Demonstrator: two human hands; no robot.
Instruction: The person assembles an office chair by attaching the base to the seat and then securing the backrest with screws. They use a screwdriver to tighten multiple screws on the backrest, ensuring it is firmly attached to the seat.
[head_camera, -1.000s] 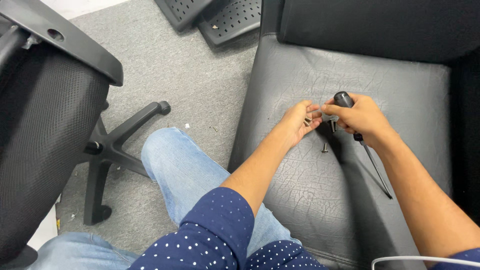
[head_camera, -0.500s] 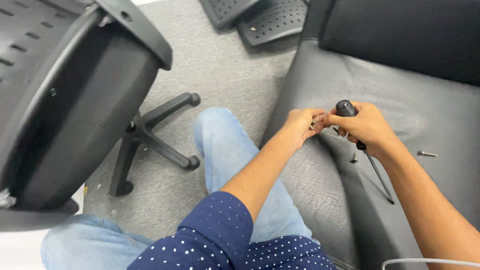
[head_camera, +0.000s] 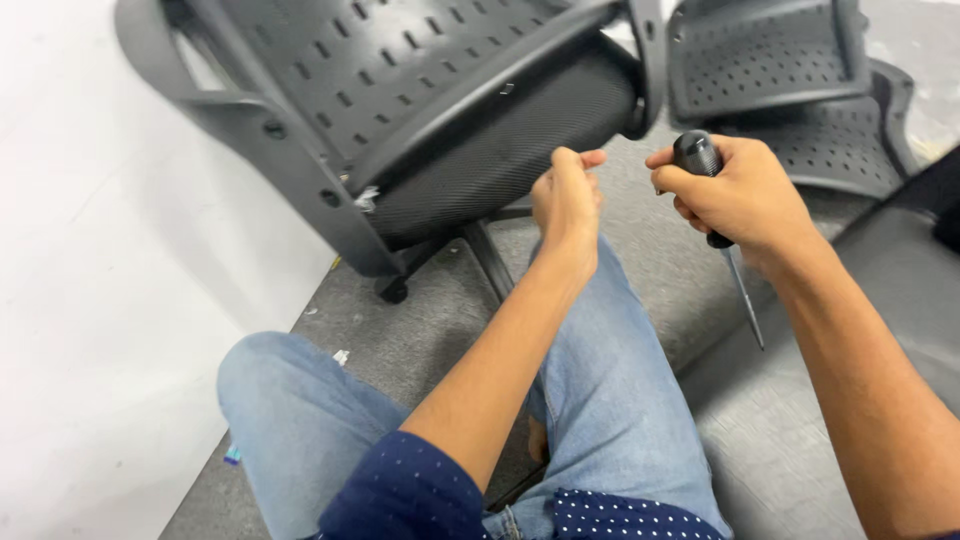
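Note:
My right hand (head_camera: 748, 196) is raised in front of me and grips a screwdriver (head_camera: 696, 153) by its black ribbed handle. The thin metal shaft (head_camera: 745, 302) points down and away from my wrist. Just to its left, my left hand (head_camera: 565, 203) is closed with thumb and fingertips pinched together; whether anything small is inside it is hidden. Both hands hover above my knees in blue jeans (head_camera: 610, 400), a short gap between them.
A black office chair (head_camera: 470, 110) with a mesh seat and perforated back lies tilted at the upper left, its base leg (head_camera: 490, 260) on the grey carpet. Black perforated plastic panels (head_camera: 770, 60) lie at the upper right. A grey leather cushion (head_camera: 790, 440) is at the lower right. A white wall (head_camera: 100, 300) is on the left.
Both hands have lifted off the grey leather cushion and moved left toward the tilted black chair. My view has swung left with them; the screwdriver stays in my right hand.

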